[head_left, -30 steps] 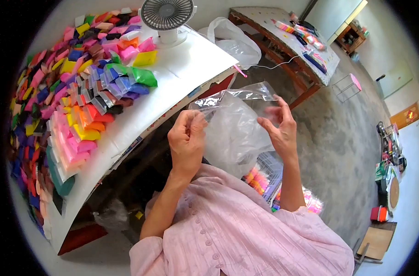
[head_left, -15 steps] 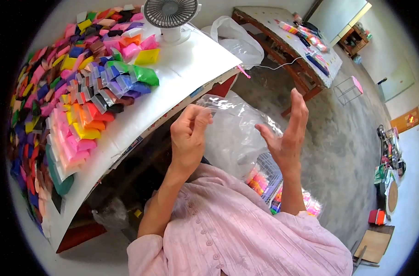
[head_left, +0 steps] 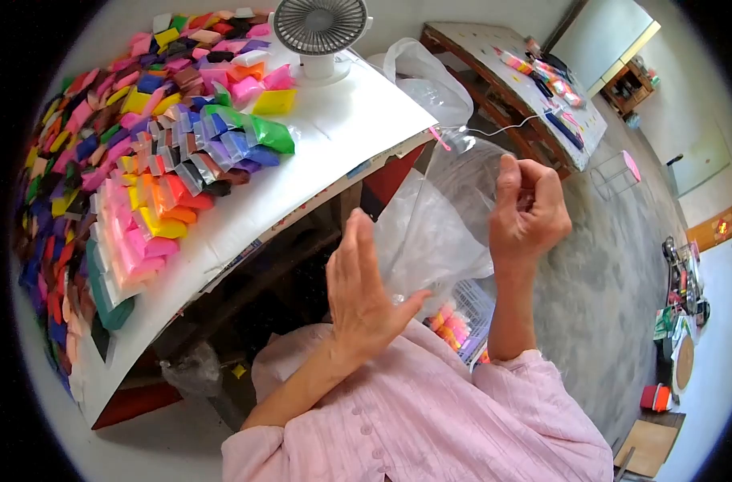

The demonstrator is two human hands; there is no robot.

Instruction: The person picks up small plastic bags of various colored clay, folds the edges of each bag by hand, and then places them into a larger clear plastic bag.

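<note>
The clear plastic bag (head_left: 442,221) hangs in the air in front of the person, between the two hands, just beside the edge of the white table (head_left: 358,112) and above a white basket (head_left: 477,296) on the floor. The right hand (head_left: 533,213) is closed almost into a fist and pinches the top edge of the bag with thumb and fingers. The left hand (head_left: 364,293) is fully open, the fingers straight and together; the flat palm lies against the side of the bag and the thumb reaches under its lower part, but it grips nothing. The bag looks empty, very thin and light; I judge it soft and without any stiffness, so it will fold and crumple wherever it is pressed, and the smooth film can slide between dry fingers. The safest place to hold it seems the top rim, pinched firmly. On the table lie many small coloured packets (head_left: 141,161) and a little fan (head_left: 318,28)
</note>
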